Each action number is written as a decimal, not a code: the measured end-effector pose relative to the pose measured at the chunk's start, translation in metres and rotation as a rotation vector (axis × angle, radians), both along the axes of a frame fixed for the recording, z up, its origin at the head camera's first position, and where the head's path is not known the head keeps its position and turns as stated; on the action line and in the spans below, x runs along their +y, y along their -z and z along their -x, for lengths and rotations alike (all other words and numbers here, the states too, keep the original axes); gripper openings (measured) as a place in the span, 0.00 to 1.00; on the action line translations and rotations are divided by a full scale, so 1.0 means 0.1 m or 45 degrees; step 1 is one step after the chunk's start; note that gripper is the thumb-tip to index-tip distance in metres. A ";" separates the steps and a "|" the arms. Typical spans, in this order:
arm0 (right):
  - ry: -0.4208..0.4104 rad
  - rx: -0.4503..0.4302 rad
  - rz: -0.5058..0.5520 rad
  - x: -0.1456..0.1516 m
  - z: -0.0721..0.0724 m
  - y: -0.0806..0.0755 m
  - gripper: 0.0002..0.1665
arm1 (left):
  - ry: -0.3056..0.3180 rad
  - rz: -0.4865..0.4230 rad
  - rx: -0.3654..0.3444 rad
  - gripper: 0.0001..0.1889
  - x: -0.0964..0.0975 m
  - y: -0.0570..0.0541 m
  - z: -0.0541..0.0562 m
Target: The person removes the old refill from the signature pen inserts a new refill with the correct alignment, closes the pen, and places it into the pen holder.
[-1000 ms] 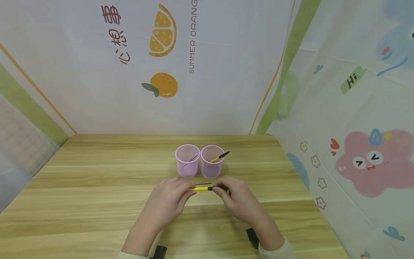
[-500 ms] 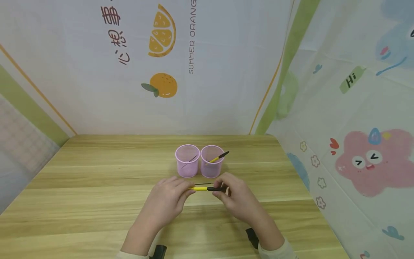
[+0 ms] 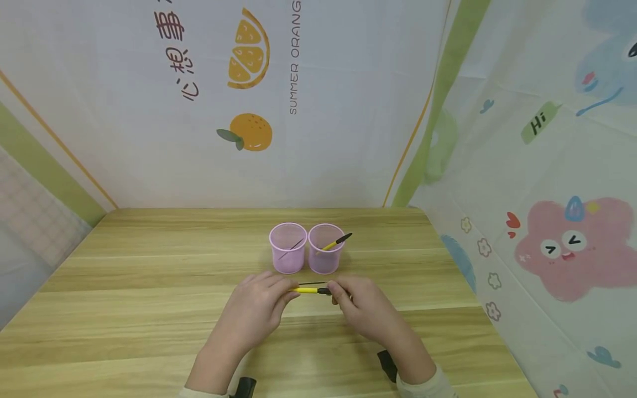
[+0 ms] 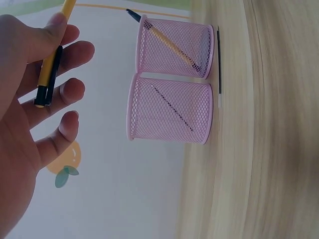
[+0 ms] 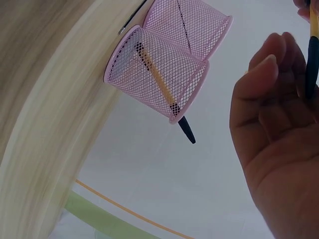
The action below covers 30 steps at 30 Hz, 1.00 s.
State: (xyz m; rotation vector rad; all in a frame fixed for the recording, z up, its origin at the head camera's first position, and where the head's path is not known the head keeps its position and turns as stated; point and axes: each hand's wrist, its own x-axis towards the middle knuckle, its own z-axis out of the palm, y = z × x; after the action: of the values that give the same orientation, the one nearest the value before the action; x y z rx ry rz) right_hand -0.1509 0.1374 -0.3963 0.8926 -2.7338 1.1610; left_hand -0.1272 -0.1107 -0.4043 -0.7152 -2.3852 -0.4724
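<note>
Between my hands lies a yellow pen [image 3: 306, 290] with a black clip and a black grip section, held level above the table. My left hand [image 3: 260, 301] pinches its yellow clip end between thumb and fingers, the other fingers loosely bent in the left wrist view. My right hand [image 3: 365, 309] has its thumb and curled fingers at the black grip [image 5: 312, 64], hiding most of it in the head view. A thin dark stick like a pen refill [image 4: 219, 64] lies on the table just behind the pen.
Two pink mesh cups stand side by side beyond my hands. The left cup [image 3: 288, 265] contains a thin dark stick [image 3: 291, 249]; the right cup [image 3: 324, 266] contains a yellow and black pen [image 3: 343, 239]. Printed cloth [image 3: 348, 138] hangs behind the wooden table [image 3: 149, 298].
Half a second ago my right fingers were more spread and more of the black grip showed; now they cover most of it again. My left hand has stayed nearly still.
</note>
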 end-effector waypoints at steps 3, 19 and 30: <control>-0.003 -0.008 0.001 0.00 0.00 0.00 0.23 | 0.000 0.003 0.007 0.06 0.00 0.00 0.00; 0.012 0.059 0.063 0.01 -0.01 0.00 0.02 | -0.025 0.026 -0.007 0.05 0.01 -0.02 -0.01; 0.011 0.063 0.071 0.02 -0.03 -0.02 0.07 | -0.019 0.021 0.013 0.06 0.01 -0.03 -0.01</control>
State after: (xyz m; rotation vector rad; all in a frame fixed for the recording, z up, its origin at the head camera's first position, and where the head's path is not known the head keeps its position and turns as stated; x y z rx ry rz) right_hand -0.1481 0.1392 -0.3941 0.8897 -2.6496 1.1910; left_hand -0.1260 -0.1095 -0.4016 -0.7056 -2.3861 -0.4423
